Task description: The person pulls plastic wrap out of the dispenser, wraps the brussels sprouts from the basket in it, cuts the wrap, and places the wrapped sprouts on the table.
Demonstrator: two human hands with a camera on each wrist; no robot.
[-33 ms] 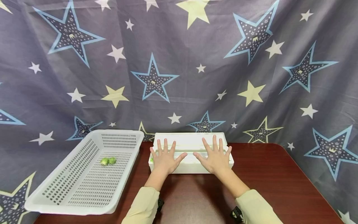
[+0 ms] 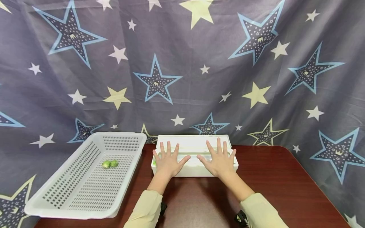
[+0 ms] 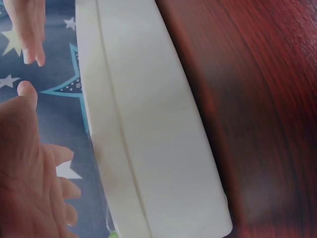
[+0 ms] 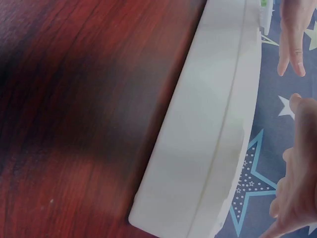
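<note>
Side by side over a white lidded box, my left hand and right hand spread their fingers, palms down and holding nothing. The box's lid is tipped up at the back. In the left wrist view the left hand hovers apart from the box's white wall. The right wrist view likewise shows the right hand off the box. A bit of green shows at the box's left end; the hands hide most of the inside.
A white perforated plastic basket stands on the left of the dark red wooden table. Two small green round vegetables, like Brussels sprouts, lie in it. A grey star-patterned cloth hangs behind the table.
</note>
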